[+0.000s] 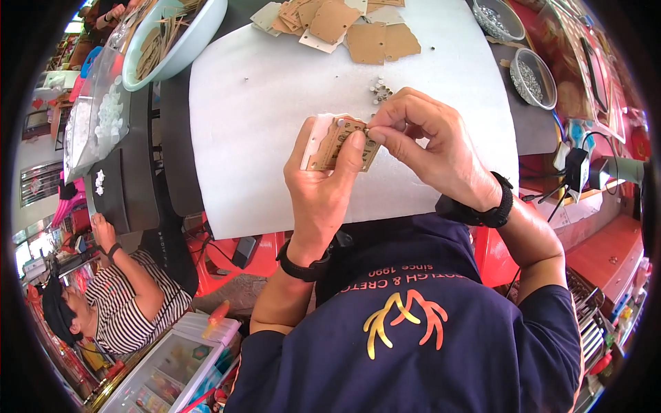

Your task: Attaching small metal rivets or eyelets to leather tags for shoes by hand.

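My left hand [318, 189] grips a small stack of brown and white boards [320, 141], thumb across its printed brown face. Small round holes show near the stack's edges. At its upper right corner, my right hand [434, 141] closes thumb and forefinger in a pinch; a tiny part seems to sit at the fingertips, too small to make out. Just beyond that hand, a cluster of small silvery metal fasteners [379, 89] lies on a white foam sheet [255, 138]. More brown and pale boards with corner holes [334, 20] are piled at its far edge.
Two clear bowls of small metal parts [529, 79] stand at the right. A pale blue basin [169, 51] of brown strips sits far left, near a clear bin [100, 120] of white pieces. A co-worker in stripes [138, 296] sits at the left.
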A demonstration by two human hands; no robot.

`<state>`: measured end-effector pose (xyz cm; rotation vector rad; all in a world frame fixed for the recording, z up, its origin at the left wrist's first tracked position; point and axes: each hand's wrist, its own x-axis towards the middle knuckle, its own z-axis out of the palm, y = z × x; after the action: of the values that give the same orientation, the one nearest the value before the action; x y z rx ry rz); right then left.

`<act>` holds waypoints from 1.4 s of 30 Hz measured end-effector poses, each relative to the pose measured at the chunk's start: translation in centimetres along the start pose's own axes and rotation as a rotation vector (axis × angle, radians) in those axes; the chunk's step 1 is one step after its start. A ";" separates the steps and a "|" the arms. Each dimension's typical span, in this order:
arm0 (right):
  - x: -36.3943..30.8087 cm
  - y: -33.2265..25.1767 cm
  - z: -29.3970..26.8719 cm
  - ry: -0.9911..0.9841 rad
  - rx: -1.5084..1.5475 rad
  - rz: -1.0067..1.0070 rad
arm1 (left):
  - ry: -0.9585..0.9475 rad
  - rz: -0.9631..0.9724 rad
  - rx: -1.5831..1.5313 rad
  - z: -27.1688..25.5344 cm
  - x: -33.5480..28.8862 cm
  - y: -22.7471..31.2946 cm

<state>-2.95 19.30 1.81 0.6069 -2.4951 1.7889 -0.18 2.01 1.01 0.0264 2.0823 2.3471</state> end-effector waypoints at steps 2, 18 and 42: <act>-0.1 -0.2 0.1 0.009 -0.026 -0.026 | -0.002 0.004 -0.002 0.0 0.0 0.0; 0.1 0.0 0.6 0.076 -0.068 -0.024 | -0.032 0.062 0.048 -0.6 0.0 -0.9; 0.4 -0.1 0.2 -0.017 -0.101 -0.077 | -0.173 -0.082 -0.143 -1.9 0.6 -0.9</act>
<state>-3.29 18.93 1.94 0.7045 -2.5172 1.6270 -0.78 0.19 -0.08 0.1351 1.8002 2.3465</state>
